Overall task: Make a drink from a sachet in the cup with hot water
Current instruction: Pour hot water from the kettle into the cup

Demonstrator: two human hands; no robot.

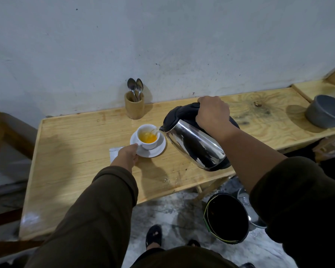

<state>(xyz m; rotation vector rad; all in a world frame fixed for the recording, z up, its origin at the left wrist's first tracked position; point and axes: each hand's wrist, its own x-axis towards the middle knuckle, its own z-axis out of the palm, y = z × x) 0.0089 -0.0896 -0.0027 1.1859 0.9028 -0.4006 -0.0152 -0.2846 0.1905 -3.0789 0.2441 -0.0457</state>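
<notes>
A white cup stands on a white saucer in the middle of the wooden table. Orange-yellow liquid fills its lower part. My right hand grips the black handle of a steel kettle, tilted left, with a thin stream running from its spout into the cup. My left hand holds the saucer's near-left rim. A torn white sachet lies flat on the table, partly hidden behind my left hand.
A wooden holder with two spoons stands by the wall behind the cup. A grey bowl sits at the far right. A black bucket stands on the floor below the table's edge. Water is spilled near the front edge.
</notes>
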